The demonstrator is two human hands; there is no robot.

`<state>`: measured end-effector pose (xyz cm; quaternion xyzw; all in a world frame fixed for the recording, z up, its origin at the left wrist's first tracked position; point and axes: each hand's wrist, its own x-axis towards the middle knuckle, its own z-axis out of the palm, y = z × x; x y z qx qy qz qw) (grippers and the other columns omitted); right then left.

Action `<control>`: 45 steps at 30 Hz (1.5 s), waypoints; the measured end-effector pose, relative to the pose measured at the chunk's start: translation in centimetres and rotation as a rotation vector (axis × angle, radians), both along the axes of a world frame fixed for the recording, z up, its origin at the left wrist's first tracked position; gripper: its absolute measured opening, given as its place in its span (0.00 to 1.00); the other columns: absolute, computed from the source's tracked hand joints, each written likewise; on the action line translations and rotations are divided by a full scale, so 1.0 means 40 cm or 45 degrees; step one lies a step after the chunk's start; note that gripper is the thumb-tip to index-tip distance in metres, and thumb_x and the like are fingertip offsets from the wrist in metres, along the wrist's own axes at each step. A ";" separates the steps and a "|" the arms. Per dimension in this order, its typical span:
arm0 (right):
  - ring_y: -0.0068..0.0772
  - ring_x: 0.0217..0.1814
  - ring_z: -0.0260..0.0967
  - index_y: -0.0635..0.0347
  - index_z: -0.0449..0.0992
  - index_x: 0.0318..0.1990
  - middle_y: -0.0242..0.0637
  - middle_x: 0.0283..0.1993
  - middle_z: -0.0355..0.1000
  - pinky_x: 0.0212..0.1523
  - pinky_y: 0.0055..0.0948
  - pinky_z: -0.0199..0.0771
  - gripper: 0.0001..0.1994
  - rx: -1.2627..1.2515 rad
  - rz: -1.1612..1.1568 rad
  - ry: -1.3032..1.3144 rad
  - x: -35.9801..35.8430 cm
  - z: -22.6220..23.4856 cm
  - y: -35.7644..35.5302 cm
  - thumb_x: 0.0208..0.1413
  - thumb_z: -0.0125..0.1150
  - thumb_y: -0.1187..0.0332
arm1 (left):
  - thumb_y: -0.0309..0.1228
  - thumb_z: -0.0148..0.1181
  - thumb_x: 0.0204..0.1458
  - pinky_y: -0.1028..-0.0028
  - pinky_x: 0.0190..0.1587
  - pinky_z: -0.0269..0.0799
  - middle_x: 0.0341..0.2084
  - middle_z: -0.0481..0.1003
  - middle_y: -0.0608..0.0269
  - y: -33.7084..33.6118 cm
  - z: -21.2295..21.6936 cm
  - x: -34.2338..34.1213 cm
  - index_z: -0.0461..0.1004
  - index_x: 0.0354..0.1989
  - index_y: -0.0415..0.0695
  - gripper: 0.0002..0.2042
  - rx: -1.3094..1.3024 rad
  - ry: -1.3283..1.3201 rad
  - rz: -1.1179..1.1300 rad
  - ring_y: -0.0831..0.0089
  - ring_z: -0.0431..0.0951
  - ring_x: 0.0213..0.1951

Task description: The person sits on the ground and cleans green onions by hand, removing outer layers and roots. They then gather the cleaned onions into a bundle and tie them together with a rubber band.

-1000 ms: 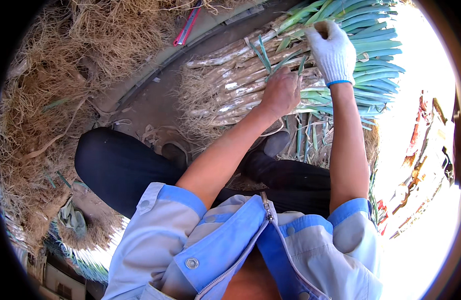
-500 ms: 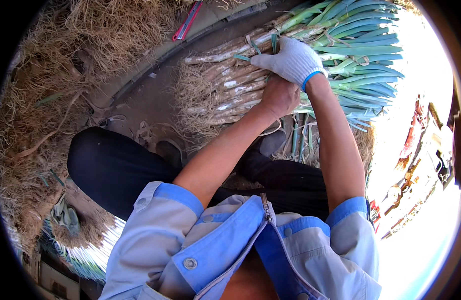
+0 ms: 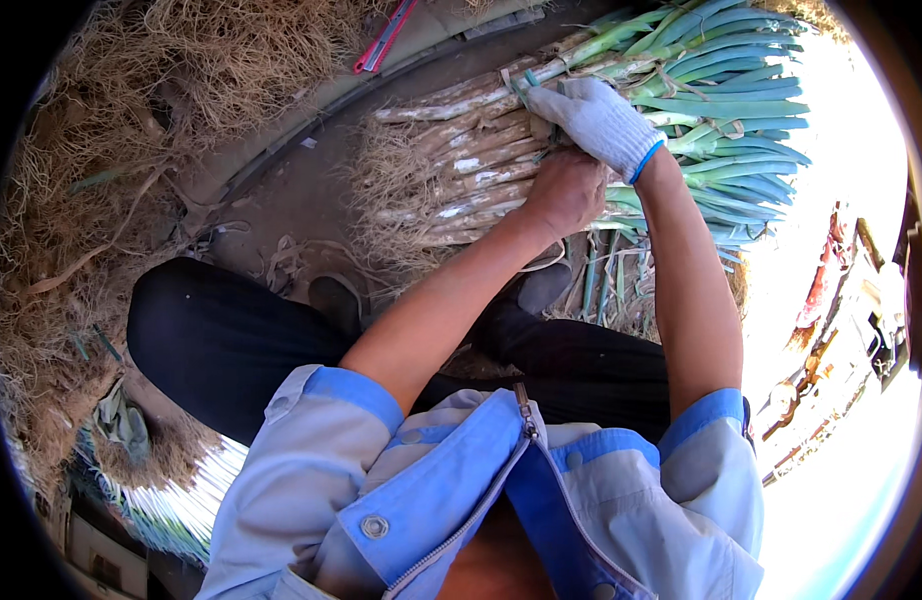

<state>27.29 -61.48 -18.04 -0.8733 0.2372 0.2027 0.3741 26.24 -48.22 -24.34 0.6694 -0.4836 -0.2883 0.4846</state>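
A broad bundle of green onions point(image 3: 481, 165) lies ahead of me, hairy roots to the left and green leaves point(image 3: 741, 130) to the right. My left hand point(image 3: 569, 190), bare and closed, presses against the middle of the stalks; what its fingers grip is hidden. Just above and overlapping it is my right hand point(image 3: 603, 122) in a white knit glove with a blue cuff. Its fingers are closed at a short green strip point(image 3: 521, 88) that sticks out above the stalks.
Dry roots point(image 3: 211, 90) are heaped at left. A red box cutter point(image 3: 385, 38) lies at the top on a grey-brown edge. More green onions point(image 3: 196, 495) and a greenish cloth point(image 3: 123, 422) are at lower left. My dark-trousered knees flank the bundle's near side.
My gloved right hand has shifted slightly right and turned, its thumb no longer stretched out to the left. The green ends near it have moved. My left hand stays almost in place.
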 end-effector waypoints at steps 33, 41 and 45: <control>0.38 0.22 0.69 0.58 0.71 0.24 0.35 0.17 0.65 0.22 0.38 0.67 0.11 -0.279 0.267 -0.675 0.277 -0.157 -0.030 0.57 0.57 0.66 | 0.30 0.58 0.52 0.57 0.39 0.72 0.29 0.76 0.45 -0.037 0.106 0.133 0.76 0.33 0.35 0.09 0.015 -0.071 -0.297 0.49 0.77 0.34; 0.56 0.40 0.78 0.63 0.83 0.33 0.56 0.36 0.78 0.43 0.49 0.78 0.16 0.092 0.747 -0.041 0.230 0.137 0.278 0.49 0.53 0.60 | 0.34 0.57 0.53 0.50 0.33 0.62 0.22 0.70 0.40 -0.016 0.073 0.119 0.68 0.19 0.34 0.16 0.448 0.088 -0.056 0.44 0.71 0.28; 0.56 0.40 0.79 0.61 0.84 0.32 0.54 0.36 0.79 0.42 0.49 0.78 0.16 0.080 0.792 0.049 0.148 0.108 0.317 0.49 0.52 0.61 | 0.35 0.55 0.55 0.48 0.34 0.62 0.23 0.71 0.38 -0.034 0.078 0.070 0.70 0.20 0.34 0.17 0.322 0.225 0.236 0.39 0.71 0.30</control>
